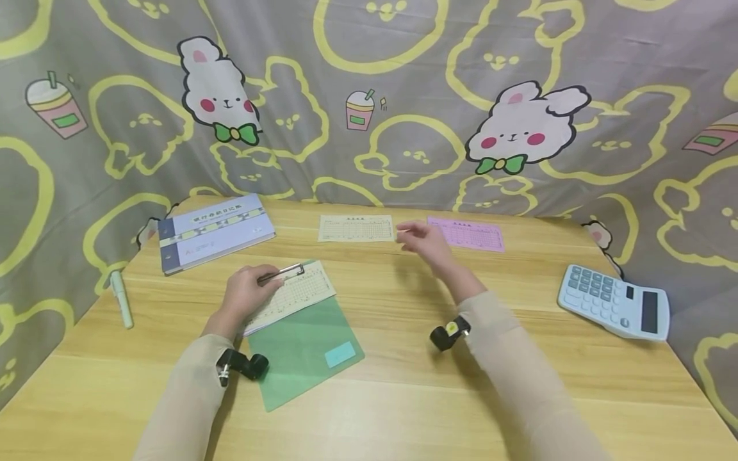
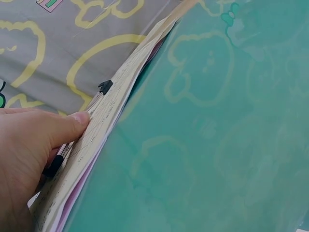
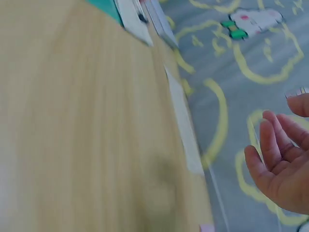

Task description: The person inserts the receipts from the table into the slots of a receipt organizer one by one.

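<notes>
A green clipboard [image 1: 308, 349] with a light-blue label lies at an angle left of the middle of the table. Under its metal clip [image 1: 282, 273] is a stack of cream printed forms [image 1: 300, 291], and a purple edge shows beneath them in the left wrist view. My left hand [image 1: 248, 294] grips the clipboard at the clip, its thumb [image 2: 72, 126] over the forms' edge. Held above the table, my right hand [image 1: 425, 243] has loosely bent fingers with nothing between them. It is between a cream form [image 1: 354, 228] and a purple form [image 1: 466, 235].
At the back left lies a blue account book [image 1: 216, 230] with a patterned band. A pale green pen [image 1: 121, 299] is near the left edge. On the right sits a light-blue calculator [image 1: 614, 301]. A patterned grey curtain [image 1: 415, 83] hangs behind the table.
</notes>
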The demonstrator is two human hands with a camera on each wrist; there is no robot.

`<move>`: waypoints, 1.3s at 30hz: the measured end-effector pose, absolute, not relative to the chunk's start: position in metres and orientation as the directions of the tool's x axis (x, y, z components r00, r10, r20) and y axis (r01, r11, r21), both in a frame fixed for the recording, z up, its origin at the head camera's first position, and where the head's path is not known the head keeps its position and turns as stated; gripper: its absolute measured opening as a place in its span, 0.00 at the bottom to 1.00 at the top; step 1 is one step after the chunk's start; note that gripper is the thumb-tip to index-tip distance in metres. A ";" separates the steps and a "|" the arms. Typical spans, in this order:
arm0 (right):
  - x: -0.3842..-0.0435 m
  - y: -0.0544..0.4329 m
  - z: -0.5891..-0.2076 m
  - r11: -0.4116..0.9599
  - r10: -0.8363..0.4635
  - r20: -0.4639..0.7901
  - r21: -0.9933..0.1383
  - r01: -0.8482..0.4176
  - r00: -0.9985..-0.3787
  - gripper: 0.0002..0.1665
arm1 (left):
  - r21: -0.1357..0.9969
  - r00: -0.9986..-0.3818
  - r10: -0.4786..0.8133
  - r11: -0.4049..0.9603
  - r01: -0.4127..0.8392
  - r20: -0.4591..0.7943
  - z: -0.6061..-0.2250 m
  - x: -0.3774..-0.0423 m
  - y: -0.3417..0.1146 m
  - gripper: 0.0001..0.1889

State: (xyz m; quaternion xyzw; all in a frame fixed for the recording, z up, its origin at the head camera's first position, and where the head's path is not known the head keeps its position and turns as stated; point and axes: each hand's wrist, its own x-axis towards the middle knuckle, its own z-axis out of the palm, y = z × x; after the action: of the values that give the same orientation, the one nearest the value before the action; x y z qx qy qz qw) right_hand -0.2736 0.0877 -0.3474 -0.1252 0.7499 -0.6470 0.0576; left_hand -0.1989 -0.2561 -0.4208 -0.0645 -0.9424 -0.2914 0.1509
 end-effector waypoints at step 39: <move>-0.314 0.266 -0.403 0.331 0.352 -0.074 -0.923 0.198 -0.933 0.26 | 0.535 -0.936 0.055 0.809 0.245 0.346 -0.422 -0.198 -0.257 0.11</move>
State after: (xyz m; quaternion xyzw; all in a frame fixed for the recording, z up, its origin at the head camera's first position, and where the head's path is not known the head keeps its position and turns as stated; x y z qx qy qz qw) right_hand -0.3143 0.2658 -0.4034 0.1691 0.8129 -0.5530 -0.0697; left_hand -0.1980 -0.2566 -0.4216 -0.0801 -0.9375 -0.2989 0.1593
